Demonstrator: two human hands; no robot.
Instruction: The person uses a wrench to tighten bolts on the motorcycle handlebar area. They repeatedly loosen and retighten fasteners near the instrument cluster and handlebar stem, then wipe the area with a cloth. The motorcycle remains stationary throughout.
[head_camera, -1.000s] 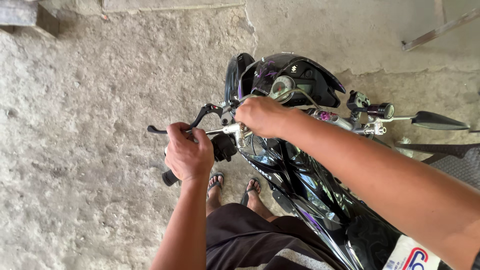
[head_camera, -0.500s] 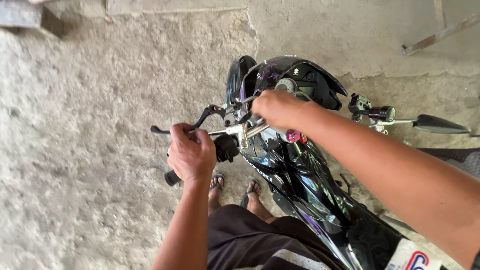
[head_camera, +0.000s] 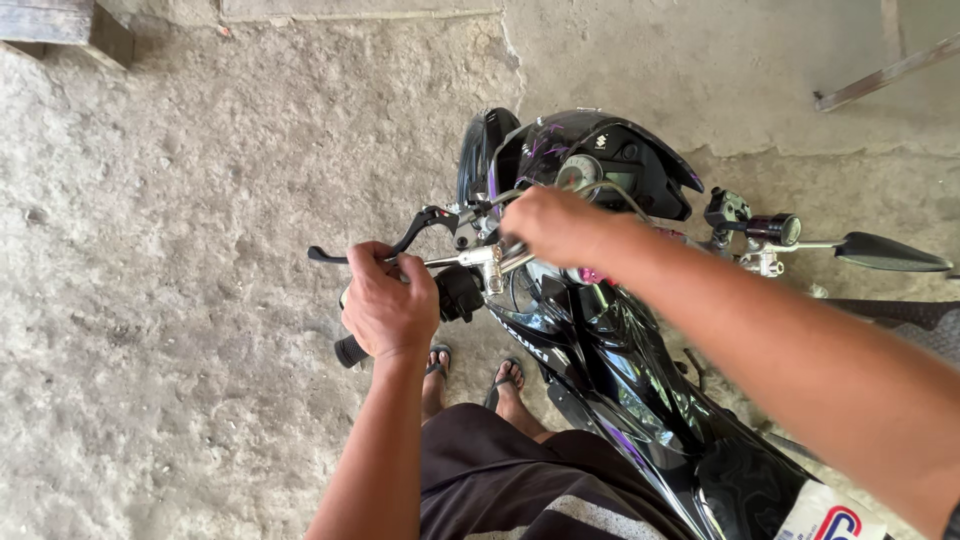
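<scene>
Floor (head_camera: 200, 300): rough grey concrete, pitted and gritty, seen from above. Smoother slab (head_camera: 750, 90) adjoined at top right; crack ran between the two surfaces. Black motorcycle (head_camera: 620, 330) stood on floor, front wheel (head_camera: 478, 150) resting on concrete near crack. Two feet in flip-flops (head_camera: 475, 378) stood on floor just beside motorcycle. Wooden block (head_camera: 65, 25) lay at top left corner. Thin metal bar (head_camera: 885, 72) lay at angle at top right, on smoother slab.

Rough repair yard, cracked concrete floor (head_camera: 200, 300), black motorcycle (head_camera: 640, 380) parked, metal bar (head_camera: 880, 72)
</scene>
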